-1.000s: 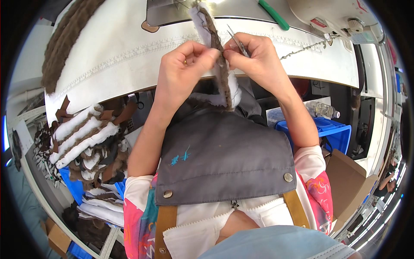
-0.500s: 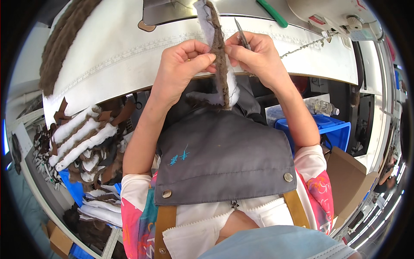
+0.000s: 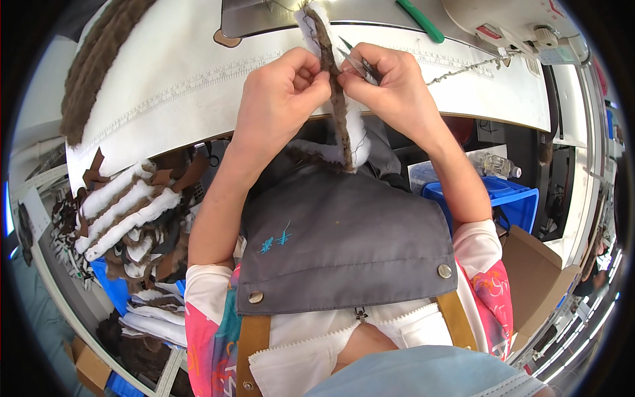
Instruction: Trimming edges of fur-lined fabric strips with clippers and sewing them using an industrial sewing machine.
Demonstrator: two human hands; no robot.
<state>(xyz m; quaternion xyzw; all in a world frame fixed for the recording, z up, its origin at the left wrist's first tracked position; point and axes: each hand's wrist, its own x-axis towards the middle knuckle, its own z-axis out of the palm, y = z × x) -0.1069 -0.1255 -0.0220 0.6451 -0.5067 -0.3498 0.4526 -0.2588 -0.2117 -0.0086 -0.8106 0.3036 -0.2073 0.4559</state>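
Note:
A narrow strip of brown fur with white fluffy backing hangs upright in front of me, over the table's near edge. Its lower end bends left above my dark apron. My left hand is closed, pinching the strip's left edge between thumb and fingers. On the other side, my right hand is closed round small pointed thread snips. Its thumb and fingertip also pinch the strip. The snips' blades point up and left beside the fur, and their handles are mostly hidden in my palm.
The white table bears printed ruler markings. A brown fur piece lies at far left, a green-handled tool beside the sewing machine. Fur strips are piled lower left; a blue bin stands at right.
My left hand has shifted slightly up and turned its knuckles toward me. The snips in my right hand have tilted left toward the strip, and their blades now show apart.

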